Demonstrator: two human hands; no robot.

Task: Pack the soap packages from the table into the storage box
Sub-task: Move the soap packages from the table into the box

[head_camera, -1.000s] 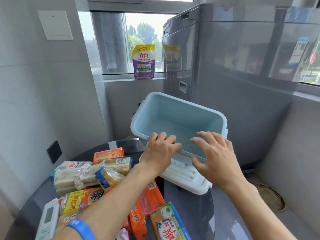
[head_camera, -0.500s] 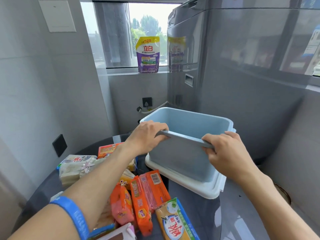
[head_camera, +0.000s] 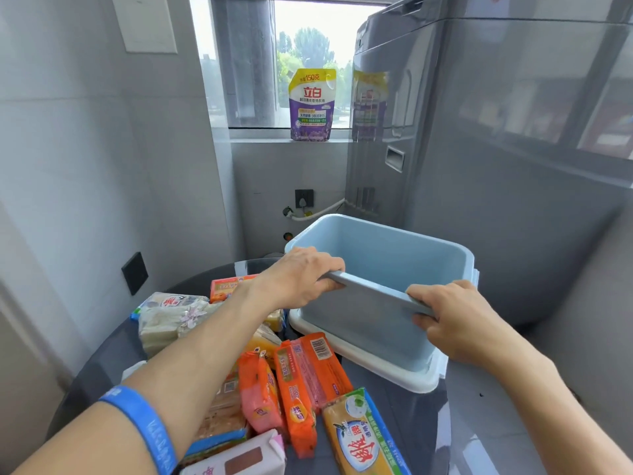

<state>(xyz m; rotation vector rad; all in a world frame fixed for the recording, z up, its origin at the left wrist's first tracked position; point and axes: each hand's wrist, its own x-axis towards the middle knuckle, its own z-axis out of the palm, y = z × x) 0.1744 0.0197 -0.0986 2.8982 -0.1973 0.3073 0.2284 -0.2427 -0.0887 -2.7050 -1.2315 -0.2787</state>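
So both hands are on the near rim of the pale blue rectangular plastic storage box [head_camera: 387,269], right of centre in the frame: the left hand [head_camera: 301,277] has its fingers curled over the rim near the left corner, and the right hand [head_camera: 452,320] is wrapped around the same edge near the right corner. Holding it two-handed at the corners makes sense to me, since a wide, light tub like that would twist or tip if you only grabbed one side. The box sits upright with the opening up, inside what looks like its own white plastic lid [head_camera: 370,365] flipped underneath it, probably just to keep the lid out of the way. It looks empty from here. None of the soap is packed yet; the colourful plastic-wrapped soap packages [head_camera: 308,382] are heaped on the dark round glass desk [head_camera: 424,426] in the lower left, right next to the box, so it's a short reach. There's a purple and yellow detergent pouch [head_camera: 311,104] standing on the window sill up top, not part of this I'd guess.
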